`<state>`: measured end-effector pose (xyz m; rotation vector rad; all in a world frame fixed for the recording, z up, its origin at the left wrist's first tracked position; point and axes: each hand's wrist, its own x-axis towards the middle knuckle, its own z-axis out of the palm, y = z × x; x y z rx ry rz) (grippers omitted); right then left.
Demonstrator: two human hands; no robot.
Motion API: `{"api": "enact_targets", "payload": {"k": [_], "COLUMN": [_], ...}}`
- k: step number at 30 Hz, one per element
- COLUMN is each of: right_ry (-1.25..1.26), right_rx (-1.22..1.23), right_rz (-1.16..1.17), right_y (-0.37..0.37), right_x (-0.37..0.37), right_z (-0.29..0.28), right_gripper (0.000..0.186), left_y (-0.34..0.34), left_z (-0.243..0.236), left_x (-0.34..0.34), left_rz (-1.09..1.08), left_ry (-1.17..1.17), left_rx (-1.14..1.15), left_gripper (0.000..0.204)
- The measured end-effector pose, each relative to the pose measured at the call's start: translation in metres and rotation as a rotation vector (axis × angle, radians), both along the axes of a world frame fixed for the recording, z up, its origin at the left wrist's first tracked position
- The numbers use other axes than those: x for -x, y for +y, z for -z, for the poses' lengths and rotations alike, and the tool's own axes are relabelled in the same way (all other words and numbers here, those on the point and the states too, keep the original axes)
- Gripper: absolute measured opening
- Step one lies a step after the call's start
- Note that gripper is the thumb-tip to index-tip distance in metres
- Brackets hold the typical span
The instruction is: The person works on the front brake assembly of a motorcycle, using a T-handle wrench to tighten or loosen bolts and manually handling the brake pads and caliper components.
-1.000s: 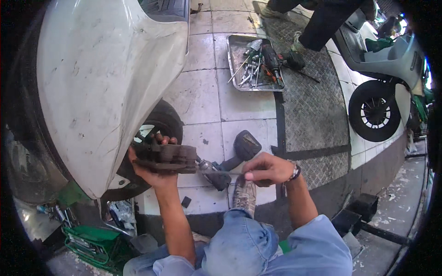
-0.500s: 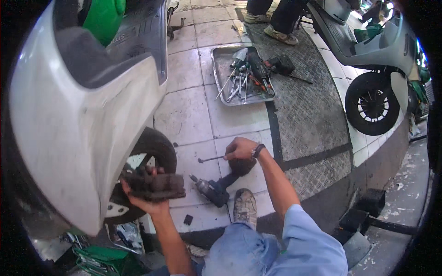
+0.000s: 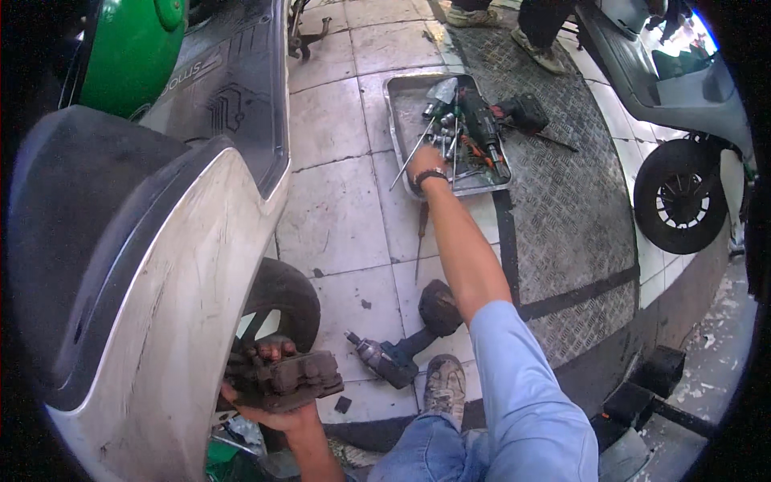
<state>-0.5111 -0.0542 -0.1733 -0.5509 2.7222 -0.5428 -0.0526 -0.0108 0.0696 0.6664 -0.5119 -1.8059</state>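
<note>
My left hand [image 3: 277,414] grips a dark, grimy brake caliper [image 3: 305,371] low beside the front wheel [image 3: 287,293] of a white scooter [image 3: 144,305]. My right hand [image 3: 426,167] is reaching into a metal tray [image 3: 393,128] of wrenches, sockets and power tools, its fingertips hidden among them. Just below the tray a thin screwdriver-like tool [image 3: 420,241] lies on the tiles. A cordless impact driver [image 3: 389,357] lies near my shoe, with a small black piece [image 3: 342,404] close to the caliper.
A second scooter [image 3: 666,104] with a black-tyred wheel [image 3: 650,197] stands at right. A person's legs [image 3: 534,36] are at the top, beside a textured metal floor plate [image 3: 566,233]. Black metal blocks [image 3: 646,386] sit at lower right.
My right hand has moved forward from near the impact driver into the tray, and the thin rod it held no longer shows in it. The caliper has gone lower in view.
</note>
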Motion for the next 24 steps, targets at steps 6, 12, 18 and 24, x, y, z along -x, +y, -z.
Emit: {"api": "enact_targets", "payload": {"k": [6,12,18,24], "right_ry": [-0.068,-0.280,-0.822,-0.988], "right_rx": [-0.060,0.463,1.029,1.023], "right_rz": [-0.031,0.002,-0.207,-0.228], "right_y": [0.008,0.060,0.194,0.223], "right_x": [0.010,-0.020,-0.192,-0.314], "right_z": [0.014,-0.039,-0.159,-0.256], "right_gripper": [0.046,0.060,0.046,0.042], "left_y": [0.011,0.008,0.002,0.008], "left_z": [-0.013,-0.013,-0.022,-0.032], "left_x": [0.010,0.010,0.015,0.003], "left_rz": [0.019,-0.135,-0.082,0.081], "left_ry": [0.118,0.019,0.147,0.218], "left_rx": [-0.048,-0.168,-0.153,0.005], "left_gripper": [0.063,0.059,0.050,0.064]}}
